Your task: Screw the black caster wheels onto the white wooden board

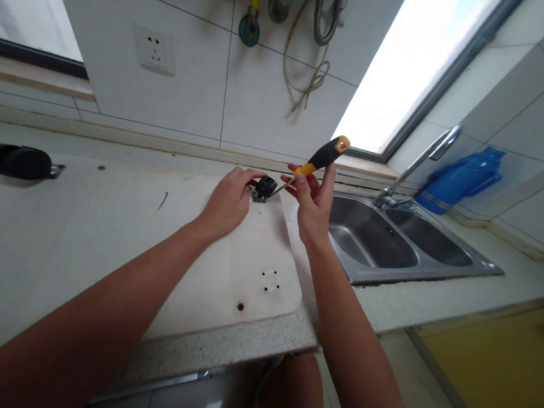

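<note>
A white board (214,282) with rounded corners lies on the speckled counter. Near its far right corner a black caster wheel (267,186) with a metal mounting plate sits on the board. My left hand (227,200) rests on the board, its fingers closed around the caster's left side. In my right hand (312,202) is a screwdriver (324,155) with a yellow and black handle, tilted up to the right. Its shaft slopes down to the caster's plate; the exact contact at the tip is too small to tell. Four-hole marks (270,280) show at the near right corner.
Another black caster (24,162) stands at the board's far left. A small dark thin piece (163,201) lies mid-board. To the right are a steel double sink (371,235), a faucet (421,162) and a blue thermos jug (461,180). Pipes and a socket (154,50) line the wall.
</note>
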A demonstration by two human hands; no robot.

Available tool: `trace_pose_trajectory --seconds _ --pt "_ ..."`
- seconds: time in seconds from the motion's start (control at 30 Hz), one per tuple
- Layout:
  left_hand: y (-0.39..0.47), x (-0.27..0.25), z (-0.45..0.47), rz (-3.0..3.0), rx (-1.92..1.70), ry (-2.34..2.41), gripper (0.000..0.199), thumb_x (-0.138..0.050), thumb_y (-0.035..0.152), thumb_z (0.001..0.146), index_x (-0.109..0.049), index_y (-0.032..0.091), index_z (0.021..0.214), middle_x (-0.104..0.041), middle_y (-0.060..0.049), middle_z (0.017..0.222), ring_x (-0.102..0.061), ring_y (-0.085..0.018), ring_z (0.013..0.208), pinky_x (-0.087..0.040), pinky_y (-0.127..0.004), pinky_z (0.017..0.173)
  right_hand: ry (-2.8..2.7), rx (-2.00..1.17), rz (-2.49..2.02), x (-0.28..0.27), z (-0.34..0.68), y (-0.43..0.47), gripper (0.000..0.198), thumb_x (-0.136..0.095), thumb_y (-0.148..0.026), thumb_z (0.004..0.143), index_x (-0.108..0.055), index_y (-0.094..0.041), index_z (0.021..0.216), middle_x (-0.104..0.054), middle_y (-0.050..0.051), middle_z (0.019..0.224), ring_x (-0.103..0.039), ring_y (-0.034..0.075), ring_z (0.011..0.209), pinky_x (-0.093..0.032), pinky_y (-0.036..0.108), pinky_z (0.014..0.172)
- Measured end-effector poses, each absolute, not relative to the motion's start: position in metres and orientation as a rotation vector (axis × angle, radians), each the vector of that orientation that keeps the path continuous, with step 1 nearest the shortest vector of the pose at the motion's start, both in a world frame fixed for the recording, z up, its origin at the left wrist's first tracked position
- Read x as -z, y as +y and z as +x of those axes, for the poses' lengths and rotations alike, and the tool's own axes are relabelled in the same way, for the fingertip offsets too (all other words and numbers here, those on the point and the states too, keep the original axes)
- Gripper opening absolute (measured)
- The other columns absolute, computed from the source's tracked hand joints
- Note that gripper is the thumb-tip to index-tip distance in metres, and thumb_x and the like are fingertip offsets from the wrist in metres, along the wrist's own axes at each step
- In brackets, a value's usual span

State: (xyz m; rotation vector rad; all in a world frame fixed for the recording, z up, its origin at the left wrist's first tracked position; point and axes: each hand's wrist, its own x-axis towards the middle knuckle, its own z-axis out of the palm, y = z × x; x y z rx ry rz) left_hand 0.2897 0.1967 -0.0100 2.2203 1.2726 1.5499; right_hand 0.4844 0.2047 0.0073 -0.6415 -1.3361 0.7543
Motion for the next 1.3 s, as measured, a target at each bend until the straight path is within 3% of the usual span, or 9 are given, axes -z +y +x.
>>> trace_pose_trajectory --seconds 0.1,0.2,0.3,0.43,0.57,0.83,1.1,1.3 --pt "0.191 0.008 0.292 2.274 -1.562 1.312 0.045 -0.052 0.007 0.103 -0.077 0.021 0.137 -0.074 -0.012 0.125 -0.068 -0.029 0.121 -0.056 -0.05 0.115 -1.362 -0.739 -0.622 -0.007 0.481 0.203 0.088 -0.083 -0.059 0.094 -0.039 -0.036 0.167 -0.085 0.003 0.121 -0.083 0.019 0.099 -0.068 0.039 0.095" --pt "0.184 0.005 0.299 2.403 -1.556 1.276 0.034 -0.06 0.019 0.109 -0.079 0.022 0.137 -0.071 -0.013 0.134 -0.062 -0.032 0.128 -0.052 -0.052 0.118 -1.391 -0.619 -0.663 -0.009 0.475 0.199 0.051 -0.084 -0.05 0.095 -0.069 -0.03 0.14 -0.083 0.002 0.11 -0.079 0.017 0.1 -0.063 0.031 0.086" --pt "0.183 0.003 0.309 2.416 -1.532 1.217 0.029 -0.061 0.023 0.111 -0.081 0.022 0.131 -0.072 -0.013 0.136 -0.059 -0.032 0.13 -0.05 -0.052 0.12 -1.378 -0.466 -0.745 -0.011 0.471 0.195 0.027 -0.088 -0.043 0.092 -0.083 -0.027 0.113 -0.08 0.003 0.113 -0.071 0.015 0.096 -0.057 0.026 0.075" --pt "0.187 0.002 0.321 2.261 -1.533 1.33 0.027 -0.06 0.02 0.111 -0.084 0.026 0.122 -0.075 -0.01 0.137 -0.059 -0.033 0.128 -0.048 -0.054 0.119 -1.401 -0.445 -0.778 -0.01 0.47 0.194 0.027 -0.089 -0.043 0.09 -0.086 -0.029 0.112 -0.078 0.006 0.124 -0.067 0.017 0.096 -0.055 0.027 0.071" --pt "0.188 0.0 0.324 2.159 -1.563 1.448 0.024 -0.066 0.021 0.108 -0.088 0.029 0.108 -0.078 -0.008 0.135 -0.057 -0.035 0.126 -0.047 -0.058 0.115 -1.428 -0.499 -0.746 -0.007 0.468 0.192 0.031 -0.085 -0.046 0.095 -0.084 -0.028 0.12 -0.079 0.007 0.127 -0.069 0.019 0.099 -0.057 0.03 0.077" --pt "0.193 -0.003 0.316 2.066 -1.596 1.422 0.015 -0.077 0.021 0.101 -0.09 0.029 0.1 -0.079 -0.007 0.123 -0.06 -0.033 0.124 -0.048 -0.054 0.112 -1.498 -0.509 -0.723 -0.003 0.463 0.188 0.035 -0.075 -0.049 0.103 -0.078 -0.028 0.132 -0.078 0.008 0.132 -0.071 0.02 0.108 -0.059 0.033 0.084" --pt "0.199 0.0 0.313 2.057 -1.644 1.415 0.009 -0.083 0.021 0.097 -0.089 0.028 0.095 -0.078 -0.007 0.118 -0.062 -0.032 0.121 -0.05 -0.053 0.112 -1.506 -0.516 -0.719 -0.001 0.461 0.188 0.034 -0.071 -0.052 0.106 -0.077 -0.028 0.129 -0.079 0.008 0.132 -0.072 0.02 0.108 -0.057 0.032 0.082" --pt "0.201 0.0 0.308 2.128 -1.647 1.337 0.007 -0.083 0.023 0.097 -0.087 0.028 0.095 -0.078 -0.007 0.117 -0.064 -0.031 0.119 -0.051 -0.051 0.11 -1.482 -0.49 -0.724 -0.002 0.463 0.189 0.023 -0.083 -0.042 0.097 -0.081 -0.029 0.116 -0.079 0.005 0.125 -0.071 0.018 0.101 -0.058 0.031 0.08"
